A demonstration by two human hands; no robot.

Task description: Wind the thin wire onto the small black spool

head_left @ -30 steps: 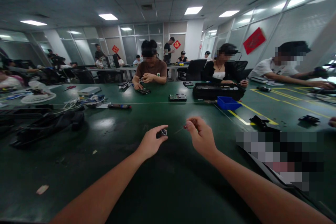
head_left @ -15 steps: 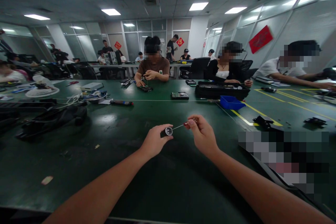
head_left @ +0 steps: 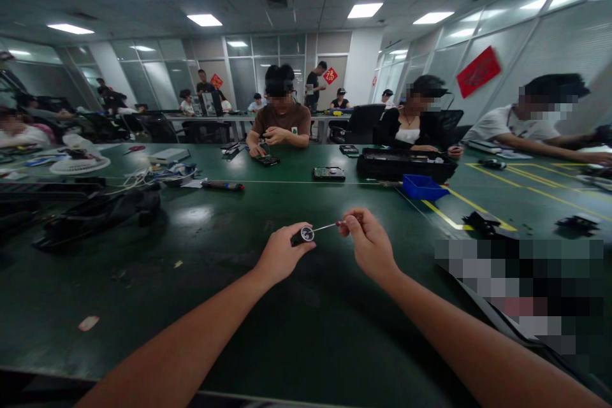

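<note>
Between the thumb and fingers of my left hand (head_left: 282, 253) is a short black cylinder (head_left: 298, 238) with a silvery ring round its open end, which faces right and toward me. My right hand (head_left: 368, 239) is closed round the reddish handle of a screwdriver (head_left: 325, 227). Its thin metal shaft points left, and the tip reaches the cylinder's open end; how deep it sits I cannot tell. Both hands are held above the green table (head_left: 296, 344).
A blue bin (head_left: 423, 187), a long black housing (head_left: 406, 166) and a circuit-board part (head_left: 329, 173) lie beyond my hands. Black parts (head_left: 100, 213) and cables (head_left: 138, 180) lie left. A person (head_left: 280, 121) works opposite; others sit at right.
The cylinder has turned and tilted slightly in my left hand, and the screwdriver lies a little flatter. Both hands keep nearly the same place and grip.
</note>
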